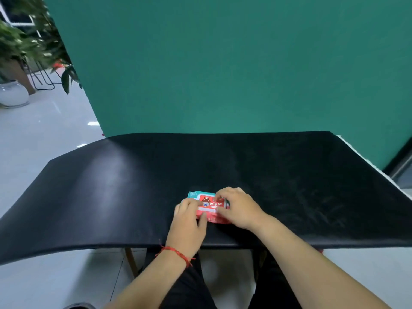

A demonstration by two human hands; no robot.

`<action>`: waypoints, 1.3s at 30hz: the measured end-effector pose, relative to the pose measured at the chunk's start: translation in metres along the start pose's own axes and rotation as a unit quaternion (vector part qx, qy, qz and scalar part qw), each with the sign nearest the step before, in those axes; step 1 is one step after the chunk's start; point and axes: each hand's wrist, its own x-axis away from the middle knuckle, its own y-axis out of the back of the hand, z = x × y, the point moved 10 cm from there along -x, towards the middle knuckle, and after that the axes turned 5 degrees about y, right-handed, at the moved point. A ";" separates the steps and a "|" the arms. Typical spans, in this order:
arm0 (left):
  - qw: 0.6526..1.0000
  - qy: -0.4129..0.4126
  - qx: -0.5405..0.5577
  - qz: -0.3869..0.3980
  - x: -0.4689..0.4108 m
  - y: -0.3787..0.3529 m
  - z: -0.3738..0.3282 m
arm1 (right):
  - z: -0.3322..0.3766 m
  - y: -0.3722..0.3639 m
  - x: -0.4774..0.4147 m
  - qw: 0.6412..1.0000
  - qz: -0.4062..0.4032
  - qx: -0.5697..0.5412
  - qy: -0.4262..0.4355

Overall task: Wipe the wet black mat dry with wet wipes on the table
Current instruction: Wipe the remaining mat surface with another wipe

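Observation:
A large black mat (pixel 223 166) covers the table and droops over its left side. Near the front edge lies a red and teal pack of wet wipes (pixel 208 204) with "Wipes" printed on it. My left hand (pixel 189 224) holds the pack's left and front side, thumb along its front edge. My right hand (pixel 238 207) rests over the pack's right end, its curled fingertips pinching at the top label. The right part of the pack is hidden under that hand. Faint streaks show on the mat's right half.
A green wall (pixel 223 63) stands right behind the table. Potted plants (pixel 20 52) and a white pot (pixel 12 94) sit on the floor at the far left. My legs and a chair leg (pixel 131 262) show below the table's front edge.

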 end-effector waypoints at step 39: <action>0.961 0.011 -0.239 0.138 -0.064 -0.046 -0.026 | -0.050 -0.027 -0.004 0.963 -0.154 -0.175 -0.133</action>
